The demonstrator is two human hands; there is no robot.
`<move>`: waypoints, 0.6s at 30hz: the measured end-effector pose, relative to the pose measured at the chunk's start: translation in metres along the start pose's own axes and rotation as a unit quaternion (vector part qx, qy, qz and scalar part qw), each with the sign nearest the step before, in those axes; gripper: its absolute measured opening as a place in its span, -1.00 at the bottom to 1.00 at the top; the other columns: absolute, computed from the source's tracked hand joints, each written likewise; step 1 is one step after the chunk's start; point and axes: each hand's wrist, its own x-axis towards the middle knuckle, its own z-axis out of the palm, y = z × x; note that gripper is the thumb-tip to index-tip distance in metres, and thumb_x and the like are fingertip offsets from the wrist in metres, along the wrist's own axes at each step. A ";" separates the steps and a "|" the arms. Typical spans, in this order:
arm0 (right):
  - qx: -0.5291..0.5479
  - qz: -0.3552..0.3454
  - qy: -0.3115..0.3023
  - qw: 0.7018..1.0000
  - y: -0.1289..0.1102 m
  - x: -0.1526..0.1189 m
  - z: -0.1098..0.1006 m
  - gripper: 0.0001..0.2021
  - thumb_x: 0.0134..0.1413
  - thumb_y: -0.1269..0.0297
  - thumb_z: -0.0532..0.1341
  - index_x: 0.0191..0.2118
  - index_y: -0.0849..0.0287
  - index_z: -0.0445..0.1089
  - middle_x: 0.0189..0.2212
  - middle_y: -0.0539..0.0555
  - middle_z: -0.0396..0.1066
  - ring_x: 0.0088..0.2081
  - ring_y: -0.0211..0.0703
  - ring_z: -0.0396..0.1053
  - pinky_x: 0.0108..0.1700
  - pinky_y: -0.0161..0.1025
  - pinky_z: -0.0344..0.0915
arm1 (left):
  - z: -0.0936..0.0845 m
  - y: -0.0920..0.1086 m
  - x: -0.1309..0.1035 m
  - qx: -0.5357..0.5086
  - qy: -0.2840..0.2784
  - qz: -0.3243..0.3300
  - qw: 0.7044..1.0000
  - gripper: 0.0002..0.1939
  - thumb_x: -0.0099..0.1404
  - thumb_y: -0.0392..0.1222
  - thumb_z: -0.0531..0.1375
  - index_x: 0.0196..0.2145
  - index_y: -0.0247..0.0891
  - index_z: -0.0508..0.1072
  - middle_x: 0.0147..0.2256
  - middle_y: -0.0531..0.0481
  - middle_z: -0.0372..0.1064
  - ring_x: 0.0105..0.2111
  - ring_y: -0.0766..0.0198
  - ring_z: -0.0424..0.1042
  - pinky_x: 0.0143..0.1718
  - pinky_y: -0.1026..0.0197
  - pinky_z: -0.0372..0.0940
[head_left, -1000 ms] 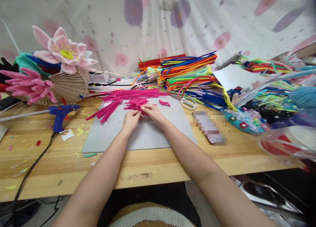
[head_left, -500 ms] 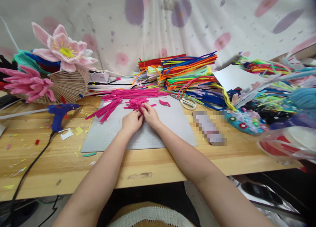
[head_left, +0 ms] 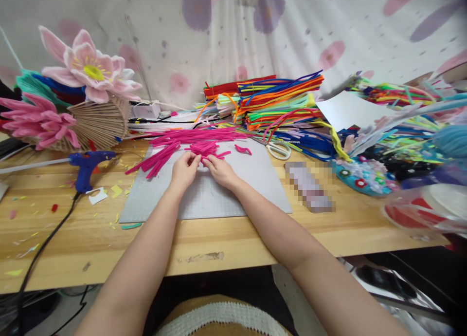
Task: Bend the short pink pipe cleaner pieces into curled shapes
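Note:
Above the grey cutting mat, my left hand and my right hand meet with fingers pinched. A short bit of a magenta pipe cleaner shows between the fingertips; the fingers hide most of it. Right behind them lies a small pile of short magenta pipe cleaners. Longer magenta pipe cleaners fan out to the left, and more magenta stems stretch across the mat's far edge. One bent magenta piece rests apart on the right.
White-handled scissors lie at the mat's right corner. A blue glue gun with a black cord stands left. Bundles of coloured pipe cleaners are stacked behind. Fuzzy flowers rise back left; a blue flower-covered piece sits right.
My left hand has shifted slightly left, and my fingertips have come a little apart. Both hands are slightly nearer to me, off the short pile. The view has tilted slightly.

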 end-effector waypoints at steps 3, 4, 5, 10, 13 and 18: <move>0.007 -0.022 -0.010 1.000 -0.003 -0.001 -0.001 -0.74 0.22 0.14 -0.05 -0.30 0.16 0.28 -0.38 0.04 0.38 -0.34 -0.22 0.29 -0.30 -0.31 0.11 | 0.001 -0.002 0.000 -0.032 -0.003 -0.007 0.999 -0.77 0.14 -0.04 0.11 -0.53 -0.25 0.31 -0.61 0.10 0.25 -0.59 0.39 0.20 -0.51 0.32 0.09; 0.008 -0.032 -0.010 0.999 -0.003 -0.001 -0.001 -0.75 0.21 0.16 -0.03 -0.30 0.17 0.29 -0.38 0.03 0.38 -0.34 -0.24 0.29 -0.30 -0.32 0.11 | 0.001 -0.003 0.000 -0.035 -0.004 -0.009 0.999 -0.76 0.14 -0.03 0.12 -0.53 -0.25 0.32 -0.62 0.11 0.24 -0.60 0.39 0.19 -0.53 0.32 0.08; 0.008 -0.043 -0.009 0.999 -0.003 -0.001 -0.001 -0.76 0.21 0.17 -0.02 -0.32 0.18 0.29 -0.38 0.03 0.38 -0.34 -0.25 0.28 -0.29 -0.33 0.10 | 0.000 -0.003 0.000 -0.035 -0.006 -0.011 0.999 -0.76 0.13 -0.03 0.13 -0.53 -0.25 0.32 -0.63 0.11 0.23 -0.61 0.39 0.18 -0.54 0.32 0.06; -0.032 -0.082 -0.003 0.996 -0.001 0.002 -0.004 -0.74 0.17 0.17 0.04 -0.42 0.21 0.30 -0.46 0.02 0.32 -0.35 -0.25 0.20 -0.26 -0.31 0.07 | 0.000 -0.003 0.000 -0.064 0.001 -0.020 0.998 -0.76 0.13 -0.06 0.15 -0.57 -0.25 0.30 -0.67 0.14 0.16 -0.65 0.42 0.10 -0.58 0.32 0.02; -0.054 -0.097 -0.010 0.994 -0.002 0.002 -0.007 -0.72 0.18 0.17 0.03 -0.46 0.21 0.29 -0.46 0.04 0.30 -0.31 -0.23 0.17 -0.19 -0.26 0.06 | 0.004 0.000 0.000 -0.145 0.023 -0.034 0.989 -0.76 0.11 -0.10 0.16 -0.58 -0.26 0.25 -0.68 0.15 0.13 -0.66 0.44 0.06 -0.59 0.33 0.01; 0.157 -0.087 -0.081 0.980 -0.009 -0.001 -0.004 -0.69 0.21 0.16 -0.03 -0.46 0.22 0.24 -0.50 0.01 0.29 -0.39 -0.30 0.19 -0.25 -0.31 0.13 | 0.007 0.004 -0.001 -0.227 0.060 -0.064 0.970 -0.72 0.12 -0.13 0.17 -0.62 -0.24 0.17 -0.71 0.19 0.04 -0.70 0.48 -0.01 -0.62 0.35 -0.02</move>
